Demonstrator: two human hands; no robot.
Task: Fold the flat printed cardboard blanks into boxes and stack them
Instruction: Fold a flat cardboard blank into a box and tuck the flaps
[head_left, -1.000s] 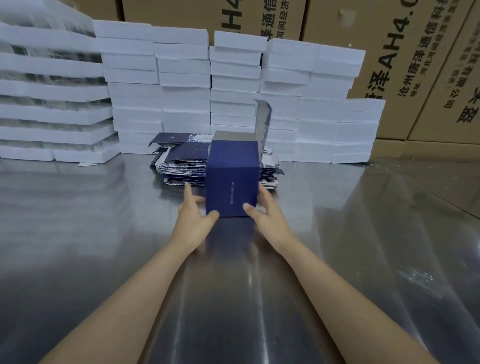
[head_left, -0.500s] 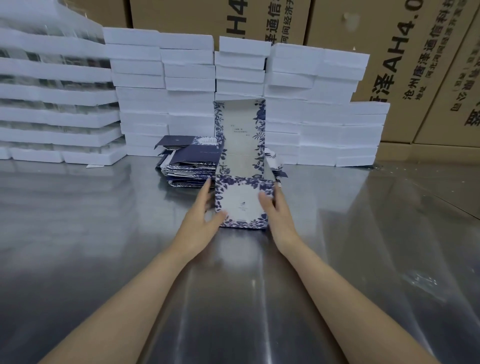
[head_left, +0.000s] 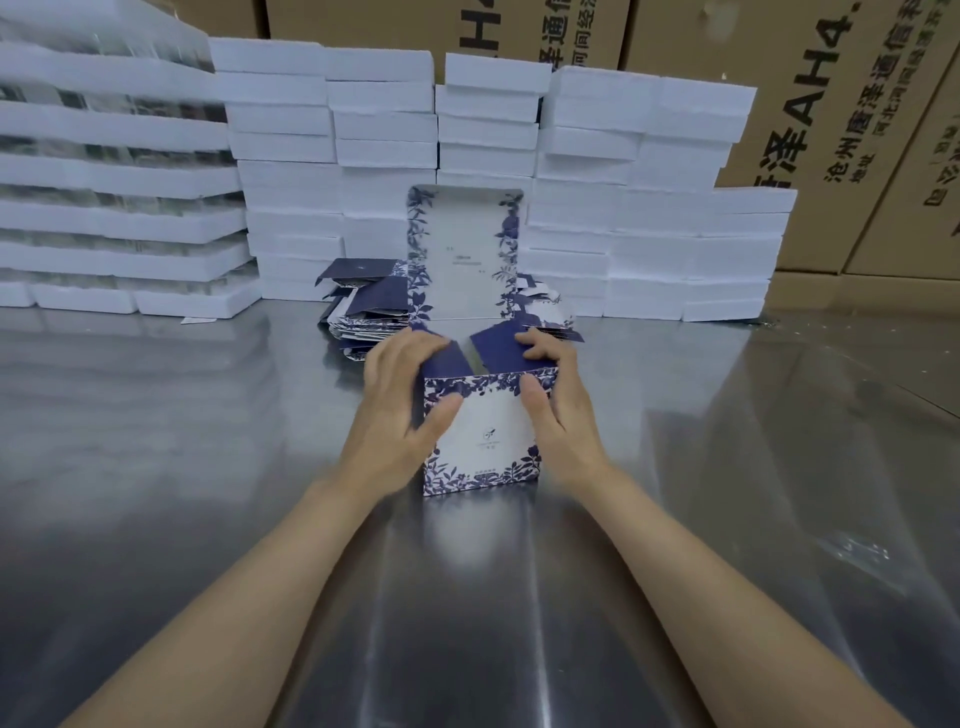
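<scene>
A blue-and-white flower-printed box (head_left: 485, 441) stands on the steel table (head_left: 208, 467) in front of me, its white front face toward me. Its long lid flap (head_left: 464, 254) sticks straight up at the back. My left hand (head_left: 402, 405) grips the box's left side, fingers pressing the dark blue left side flap inward. My right hand (head_left: 553, 400) grips the right side and presses the right blue flap (head_left: 498, 348) down. Behind the box lies a pile of flat printed blanks (head_left: 366, 306).
Stacks of white foam trays (head_left: 332, 156) line the back of the table, with more at the left (head_left: 104, 182) and right (head_left: 675, 234). Large brown cartons (head_left: 810, 104) stand behind them.
The box was turned from its dark blue face to its white flowered face and brought nearer to me. Both hands slid up from its base to the top and are folding the side flaps in.
</scene>
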